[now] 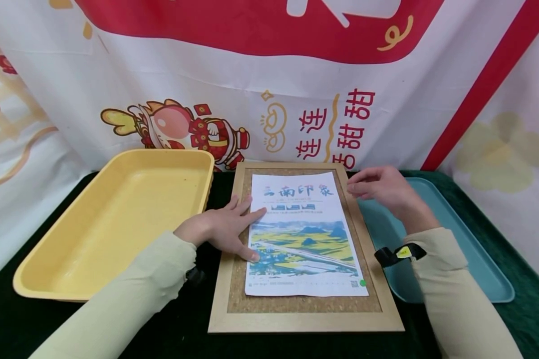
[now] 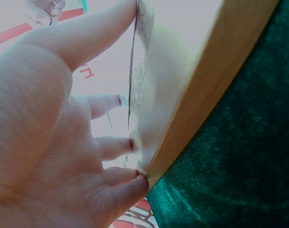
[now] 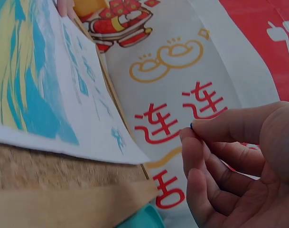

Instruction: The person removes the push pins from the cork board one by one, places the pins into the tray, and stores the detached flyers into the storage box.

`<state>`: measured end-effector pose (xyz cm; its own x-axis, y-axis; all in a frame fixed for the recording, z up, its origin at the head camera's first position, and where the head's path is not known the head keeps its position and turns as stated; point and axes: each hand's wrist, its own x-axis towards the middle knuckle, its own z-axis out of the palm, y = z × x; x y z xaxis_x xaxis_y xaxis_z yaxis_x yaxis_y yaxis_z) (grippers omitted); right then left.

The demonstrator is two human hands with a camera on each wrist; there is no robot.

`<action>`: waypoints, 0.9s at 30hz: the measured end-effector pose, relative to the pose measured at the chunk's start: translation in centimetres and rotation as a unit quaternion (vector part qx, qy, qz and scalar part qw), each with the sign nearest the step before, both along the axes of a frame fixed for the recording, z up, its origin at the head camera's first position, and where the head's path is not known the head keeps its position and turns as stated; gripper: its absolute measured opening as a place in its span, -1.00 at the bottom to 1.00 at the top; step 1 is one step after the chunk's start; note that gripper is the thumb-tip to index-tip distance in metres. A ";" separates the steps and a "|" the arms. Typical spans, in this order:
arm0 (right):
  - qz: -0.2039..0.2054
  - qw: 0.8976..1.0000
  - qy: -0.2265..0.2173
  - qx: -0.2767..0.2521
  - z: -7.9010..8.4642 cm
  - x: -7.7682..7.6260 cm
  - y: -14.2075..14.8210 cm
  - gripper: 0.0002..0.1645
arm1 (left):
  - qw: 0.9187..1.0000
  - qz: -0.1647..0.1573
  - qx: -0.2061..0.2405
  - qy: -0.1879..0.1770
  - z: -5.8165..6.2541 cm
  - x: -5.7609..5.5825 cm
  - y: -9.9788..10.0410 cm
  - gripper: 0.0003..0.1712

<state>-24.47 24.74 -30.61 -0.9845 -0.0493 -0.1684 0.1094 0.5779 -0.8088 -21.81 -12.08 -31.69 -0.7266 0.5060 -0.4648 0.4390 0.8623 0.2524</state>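
A printed poster [image 1: 303, 244] with a landscape picture and Chinese lettering lies on a wood-framed cork board [image 1: 305, 304]. At the poster's lower right corner sits a small round green tack [image 1: 363, 283]. My left hand [image 1: 226, 227] rests with spread fingers across the board's left frame, thumb and index finger on the poster's edge. Near the board's upper right corner, my right hand [image 1: 382, 192] pinches a small dark blue thing [image 3: 191, 125] between thumb and index finger. The fingertips hide most of it, so I cannot tell its kind.
To the left stands a large yellow tray [image 1: 130, 209]. A blue tray [image 1: 467, 249] lies at the right, partly behind my right arm. Dark green cloth [image 1: 179, 324] covers the table. A printed white and red curtain [image 1: 233, 75] hangs right behind the board.
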 end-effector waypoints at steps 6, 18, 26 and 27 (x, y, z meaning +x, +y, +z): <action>-0.042 0.999 0.001 -0.005 -0.9 -0.6 1.7 -0.41 | 1.000 0.002 0.000 -0.002 0.0 0.0 0.0 0.26; -0.081 0.996 -0.013 -0.017 -2.1 -1.4 3.9 -0.34 | 1.000 -0.001 0.004 0.001 0.1 0.0 -0.2 0.26; -0.089 0.996 -0.025 -0.007 -2.5 -1.5 4.6 -0.38 | 1.000 -0.004 0.007 -0.004 0.0 0.0 -0.1 0.26; -0.089 0.996 -0.025 -0.005 -2.6 -1.5 4.7 -0.39 | 1.000 -0.005 0.009 -0.004 0.0 0.0 0.0 0.26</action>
<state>-25.96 29.47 -33.24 -0.9681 0.1235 -0.2179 0.2499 0.5368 -0.8058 -21.78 -12.11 -31.71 -0.7181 0.5212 -0.4613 0.4454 0.8534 0.2709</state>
